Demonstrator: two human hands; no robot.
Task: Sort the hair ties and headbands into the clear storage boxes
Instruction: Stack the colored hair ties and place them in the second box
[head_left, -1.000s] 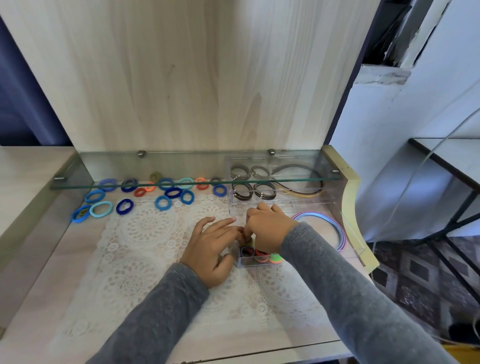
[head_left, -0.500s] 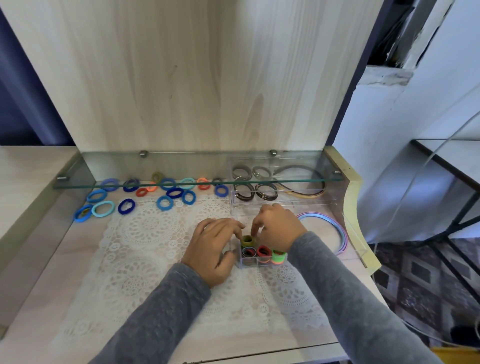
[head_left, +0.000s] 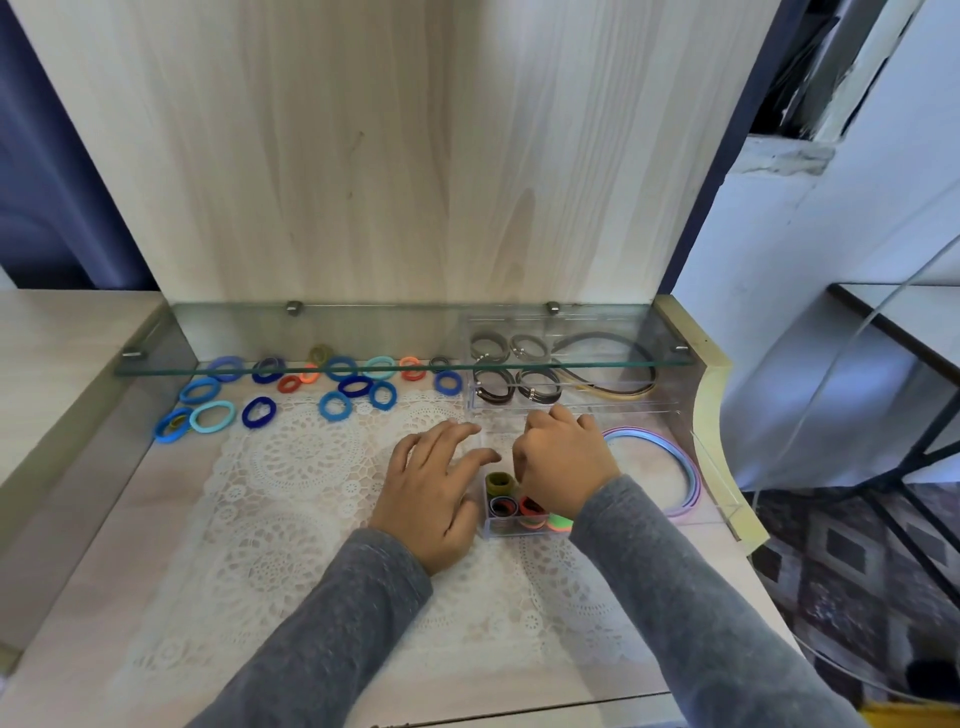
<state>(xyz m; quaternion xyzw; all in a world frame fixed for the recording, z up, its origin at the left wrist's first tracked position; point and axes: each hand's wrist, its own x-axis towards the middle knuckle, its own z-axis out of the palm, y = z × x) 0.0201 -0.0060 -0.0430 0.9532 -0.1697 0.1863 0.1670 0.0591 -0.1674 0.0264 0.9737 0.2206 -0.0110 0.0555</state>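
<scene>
Several hair ties crowd the small clear box on the desk. Fingers of the left hand lie spread beside it; those of the right hand curl inside, grip hidden. Hard pressing could tip it, spilling them.

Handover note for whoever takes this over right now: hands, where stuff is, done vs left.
Left hand: open, flat beside the small clear box.
Right hand: fingers curled over that box at the olive tie; grip unclear.
Done: several ties stand in the small box; brown ties and dark headbands lie in the long clear box at the back.
Left to do: loose ties, blue, teal and orange, at back left; pastel headbands at right.
</scene>
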